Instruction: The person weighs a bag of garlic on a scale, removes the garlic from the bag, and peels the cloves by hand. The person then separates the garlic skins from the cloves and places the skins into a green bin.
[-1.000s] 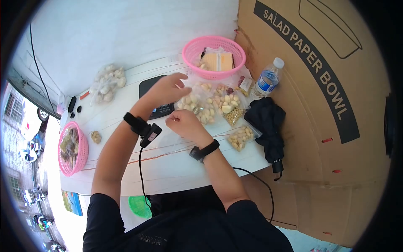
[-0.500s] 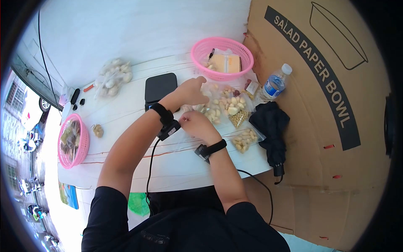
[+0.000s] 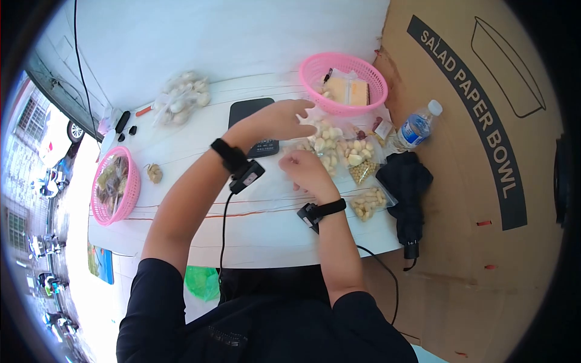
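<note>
My left hand (image 3: 283,124) is open with its fingers apart, reaching over the right side of a black digital scale (image 3: 248,109), whose keypad shows below the wrist. Just beyond its fingertips lies a clear bag of peeled garlic cloves (image 3: 327,138). My right hand (image 3: 310,175) is closed, fingers curled in close to that bag; faint clear plastic shows beside it, but what the fingers hold is hidden. To its right lie a second bag of pale cloves (image 3: 357,151), a bag of small yellowish beans (image 3: 363,172) and a bag of pale elongated pieces (image 3: 367,204).
A pink basket (image 3: 307,92) with a notebook stands at the back. A water bottle (image 3: 417,126) and folded black umbrella (image 3: 404,187) line the right, by a large cardboard box (image 3: 466,181). Left are a bag of garlic bulbs (image 3: 181,100) and another pink basket (image 3: 134,187).
My left hand has lifted away from the bags and its fingers have spread. My right hand stays curled near the garlic bag. The whole view has shifted, moving the scene rightward.
</note>
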Motion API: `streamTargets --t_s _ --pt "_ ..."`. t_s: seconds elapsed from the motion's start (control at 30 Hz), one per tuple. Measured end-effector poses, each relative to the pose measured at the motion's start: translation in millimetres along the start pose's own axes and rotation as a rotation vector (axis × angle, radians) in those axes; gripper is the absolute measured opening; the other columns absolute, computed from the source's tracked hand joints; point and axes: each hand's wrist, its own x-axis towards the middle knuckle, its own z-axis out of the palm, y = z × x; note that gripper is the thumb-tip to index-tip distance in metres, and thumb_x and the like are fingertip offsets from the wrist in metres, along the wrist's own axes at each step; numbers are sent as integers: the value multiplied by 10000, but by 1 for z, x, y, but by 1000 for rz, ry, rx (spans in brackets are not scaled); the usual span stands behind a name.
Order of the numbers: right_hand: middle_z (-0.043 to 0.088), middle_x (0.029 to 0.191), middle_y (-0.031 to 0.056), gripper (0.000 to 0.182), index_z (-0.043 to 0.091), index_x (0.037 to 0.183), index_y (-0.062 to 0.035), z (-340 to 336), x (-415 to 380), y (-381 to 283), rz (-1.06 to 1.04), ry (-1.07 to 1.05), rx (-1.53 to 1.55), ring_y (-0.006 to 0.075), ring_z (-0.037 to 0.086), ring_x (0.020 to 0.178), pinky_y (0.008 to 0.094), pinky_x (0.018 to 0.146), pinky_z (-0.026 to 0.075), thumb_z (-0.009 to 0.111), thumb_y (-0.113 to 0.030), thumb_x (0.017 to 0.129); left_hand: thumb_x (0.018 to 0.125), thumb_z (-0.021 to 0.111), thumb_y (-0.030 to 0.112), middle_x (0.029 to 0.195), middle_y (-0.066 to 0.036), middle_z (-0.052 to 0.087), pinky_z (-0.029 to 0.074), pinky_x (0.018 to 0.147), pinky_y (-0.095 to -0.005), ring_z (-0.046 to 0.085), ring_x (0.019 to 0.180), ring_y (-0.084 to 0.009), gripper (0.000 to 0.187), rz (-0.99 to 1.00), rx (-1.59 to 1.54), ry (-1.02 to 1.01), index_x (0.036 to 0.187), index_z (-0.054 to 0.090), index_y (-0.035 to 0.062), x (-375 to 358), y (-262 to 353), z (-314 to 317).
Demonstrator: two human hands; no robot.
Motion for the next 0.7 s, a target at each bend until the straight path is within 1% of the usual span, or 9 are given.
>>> streamTargets --t_s 0.03,0.07,0.13,0.2,0.27,0.33,0.43,0.53,0.7 --pt "593 651 64 221 650 837 21 1 3 3 0 -2 3 160 574 465 298 448 466 607 -194 867 854 686 349 1139 -170 664 530 864 -353 656 995 -261 550 1 9 53 1300 569 49 -12 0 -6" --pt "583 642 47 219 651 830 16 2 8 8 -32 44 70 138 555 462 285 440 455 612 -196 868 854 686 349 1139 -170 664 530 864 -353 656 995 -261 550 -1 10 52 1300 569 49 -23 -2 -11" --pt "573 633 30 217 651 823 12 1 9 9 -63 90 140 117 535 458 272 433 444 617 -198 869 830 713 324 983 -121 684 532 775 -331 653 871 -217 441 -88 -62 -29 1158 630 42 -46 -11 -20" --pt "555 626 -2 199 662 820 -5 0 6 1 -106 201 295 79 503 462 242 422 417 630 -195 869 799 719 310 948 -125 682 528 765 -346 659 868 -231 415 -79 25 -121 1110 645 45 -64 -37 -21" --pt "551 625 -13 186 668 824 -12 -2 2 -7 -110 213 352 65 487 461 230 416 397 630 -187 874 768 724 295 914 -129 680 524 755 -362 665 865 -245 388 -68 111 -211 1062 660 49 -78 -45 -13" --pt "547 624 -25 173 673 829 -20 -3 1 -8 -112 226 410 51 472 461 219 411 376 630 -179 880 753 751 317 892 -127 673 509 716 -364 656 846 -268 408 -149 218 -397 1036 652 39 -95 -43 -2" --pt "547 623 -28 168 679 845 -23 -2 4 -3 -181 246 454 41 443 449 213 402 339 611 -167 900 747 786 317 803 -85 613 474 656 -346 604 750 -234 414 -27 270 -415 1009 640 31 -105 -58 27" --pt "548 622 -29 173 674 846 -25 -3 5 -3 -229 312 471 31 417 440 209 400 313 600 -167 913 739 793 334 816 -99 613 472 673 -363 600 763 -261 433 -51 237 -323 993 631 23 -102 -57 44" --pt "543 621 -42 194 666 827 -30 -5 5 -2 -201 312 492 24 413 455 204 404 310 594 -183 921 750 785 330 837 -110 611 478 702 -385 604 811 -283 422 62 202 -158 998 624 28 -89 -52 66"
